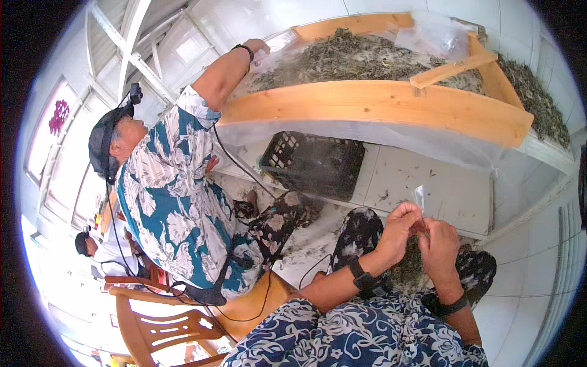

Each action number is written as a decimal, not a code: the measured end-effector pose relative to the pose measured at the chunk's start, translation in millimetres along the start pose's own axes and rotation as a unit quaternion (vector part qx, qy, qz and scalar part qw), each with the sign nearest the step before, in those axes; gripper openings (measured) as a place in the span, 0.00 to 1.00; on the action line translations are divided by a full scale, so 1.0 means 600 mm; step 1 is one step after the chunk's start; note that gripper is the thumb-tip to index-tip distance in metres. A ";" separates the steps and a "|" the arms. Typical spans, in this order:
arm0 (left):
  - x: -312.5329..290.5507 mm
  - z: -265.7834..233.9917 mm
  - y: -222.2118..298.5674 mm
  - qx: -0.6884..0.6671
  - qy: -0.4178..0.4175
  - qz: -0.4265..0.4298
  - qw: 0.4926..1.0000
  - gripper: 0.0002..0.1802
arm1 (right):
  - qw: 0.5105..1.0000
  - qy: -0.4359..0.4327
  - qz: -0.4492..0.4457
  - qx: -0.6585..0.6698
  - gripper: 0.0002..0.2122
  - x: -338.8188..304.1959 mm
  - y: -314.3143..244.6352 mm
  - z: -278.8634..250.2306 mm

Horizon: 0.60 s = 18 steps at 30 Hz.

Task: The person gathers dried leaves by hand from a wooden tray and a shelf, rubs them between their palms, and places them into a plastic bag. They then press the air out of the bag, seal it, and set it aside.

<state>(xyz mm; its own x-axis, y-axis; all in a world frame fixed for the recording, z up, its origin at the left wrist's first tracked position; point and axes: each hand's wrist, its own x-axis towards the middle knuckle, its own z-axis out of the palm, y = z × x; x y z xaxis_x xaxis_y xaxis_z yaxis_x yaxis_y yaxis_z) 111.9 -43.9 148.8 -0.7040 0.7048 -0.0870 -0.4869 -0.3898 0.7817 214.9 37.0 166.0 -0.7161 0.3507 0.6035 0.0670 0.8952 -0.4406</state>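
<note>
My left hand (400, 227) and my right hand (440, 244) meet above my lap, thumbs and fingers pinched together. A small clear plastic bag (419, 194) sticks up from between the fingertips; its lower part is hidden by the fingers. Whether anything else is pinched there is too small to make out. Below the hands, between my knees, lies a heap of grey-green dried plant bits (406, 269), partly covered by my wrists.
A wooden-framed tray (367, 101) of dried plant matter (348, 58) stands ahead, with a loose wooden slat (452, 70) and clear plastic bags (434, 33). Underneath is a black crate (315, 165). At left a co-worker (177, 147) reaches over the tray beside a wooden chair (165, 324).
</note>
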 end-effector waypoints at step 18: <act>0.058 -0.014 0.056 0.219 -0.089 0.033 0.971 0.41 | 0.978 -0.109 0.062 0.168 0.05 0.071 0.052 -0.069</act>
<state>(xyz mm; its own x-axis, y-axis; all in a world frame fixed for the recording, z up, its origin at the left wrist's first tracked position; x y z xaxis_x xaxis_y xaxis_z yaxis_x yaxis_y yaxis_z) 66.8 -37.6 166.7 -0.6070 0.7932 0.0498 -0.1498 -0.1758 0.9730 215.1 91.5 205.5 -0.8506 0.3506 0.3919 -0.0431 0.6963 -0.7164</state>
